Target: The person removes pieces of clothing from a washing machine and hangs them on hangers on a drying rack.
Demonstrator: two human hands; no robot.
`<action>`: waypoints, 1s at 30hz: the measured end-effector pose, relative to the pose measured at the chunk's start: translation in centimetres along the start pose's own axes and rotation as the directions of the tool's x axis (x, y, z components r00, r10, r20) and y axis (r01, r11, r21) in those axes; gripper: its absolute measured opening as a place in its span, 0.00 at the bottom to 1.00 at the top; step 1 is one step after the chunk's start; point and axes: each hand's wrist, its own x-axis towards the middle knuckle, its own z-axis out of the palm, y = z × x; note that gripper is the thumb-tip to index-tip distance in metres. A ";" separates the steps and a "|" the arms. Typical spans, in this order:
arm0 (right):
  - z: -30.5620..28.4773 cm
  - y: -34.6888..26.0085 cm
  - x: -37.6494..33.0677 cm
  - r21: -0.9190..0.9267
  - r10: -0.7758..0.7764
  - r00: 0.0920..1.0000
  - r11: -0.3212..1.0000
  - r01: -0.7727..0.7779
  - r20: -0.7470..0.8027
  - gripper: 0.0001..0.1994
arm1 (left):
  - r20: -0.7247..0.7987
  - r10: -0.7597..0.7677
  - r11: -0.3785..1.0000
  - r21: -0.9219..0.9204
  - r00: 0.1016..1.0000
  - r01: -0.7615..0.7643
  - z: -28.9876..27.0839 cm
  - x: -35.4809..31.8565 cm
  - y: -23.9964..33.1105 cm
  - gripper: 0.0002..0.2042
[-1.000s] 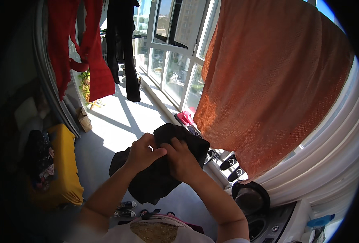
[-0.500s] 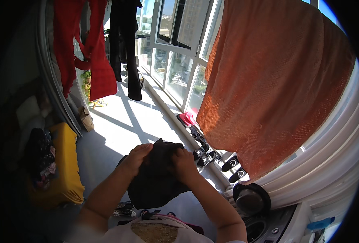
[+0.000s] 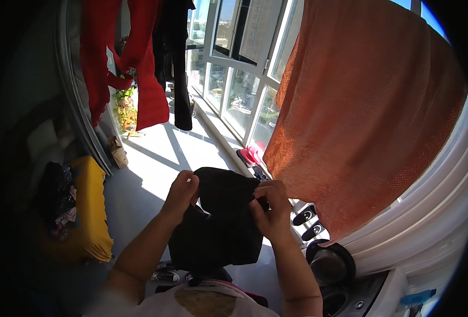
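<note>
A piece of black clothing [image 3: 218,232] hangs spread between my two hands in front of my body; its exact kind is not clear. My left hand [image 3: 181,194] pinches its upper left edge, with the thumb up. At the upper right edge, my right hand [image 3: 271,206] grips the cloth between thumb and bent fingers. A small gap in the cloth shows light beside the left fingers.
Red clothing [image 3: 152,100] and black trousers [image 3: 181,79] hang at the upper left. An orange-brown cloth [image 3: 366,105] hangs by the windows. Shoes [image 3: 312,230] line the sill; a yellow-covered stand [image 3: 92,211] holds clothes at left; a washing machine [image 3: 368,290] stands lower right.
My hands have moved apart and the black clothing is now stretched wider and flatter between them. The right hand has shifted right and up. The view has turned slightly left.
</note>
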 end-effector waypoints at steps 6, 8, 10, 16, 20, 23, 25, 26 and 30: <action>5.8 -0.9 -4.3 0.078 0.282 0.959 0.956 -0.282 0.011 0.08 | 0.220 -0.068 0.988 0.149 0.973 0.035 2.1 -1.7 -0.2 0.16; 7.0 -0.6 -5.4 0.230 0.376 0.925 0.897 -0.378 0.054 0.09 | 0.210 -0.195 0.973 0.165 0.958 0.162 2.7 -2.2 0.8 0.14; 6.7 -0.7 -5.4 0.209 0.290 0.955 0.932 -0.295 0.055 0.11 | 0.252 -0.170 0.984 0.096 0.953 0.151 2.4 -2.4 0.8 0.13; 6.5 0.8 -6.9 0.428 0.519 0.831 0.716 -0.551 0.202 0.21 | 0.273 -0.111 0.993 0.061 0.956 0.098 0.7 -2.2 1.0 0.11; 6.5 0.4 -6.8 0.564 0.594 0.619 0.310 -0.766 0.514 0.21 | 0.306 -0.137 0.988 0.116 0.942 0.106 0.6 -2.1 0.7 0.09; 5.4 1.6 -6.6 0.532 0.677 0.548 0.265 -0.804 0.491 0.13 | 0.209 -0.127 0.986 0.132 0.970 0.100 -0.2 -1.6 -0.1 0.07; 3.6 3.1 -6.1 0.632 0.740 0.487 0.111 -0.767 0.463 0.09 | 0.076 -0.113 0.984 0.148 0.991 0.101 -0.8 -1.3 -0.4 0.07; 3.5 4.7 -6.8 0.732 0.708 0.545 0.058 -0.678 0.449 0.10 | 0.089 -0.099 0.982 0.172 0.991 0.082 -0.9 -1.2 -0.6 0.07; 3.4 4.0 -6.1 0.915 0.741 0.554 -0.210 -0.345 0.379 0.18 | 0.231 -0.077 0.986 0.164 0.970 0.039 -0.7 -0.9 -2.4 0.10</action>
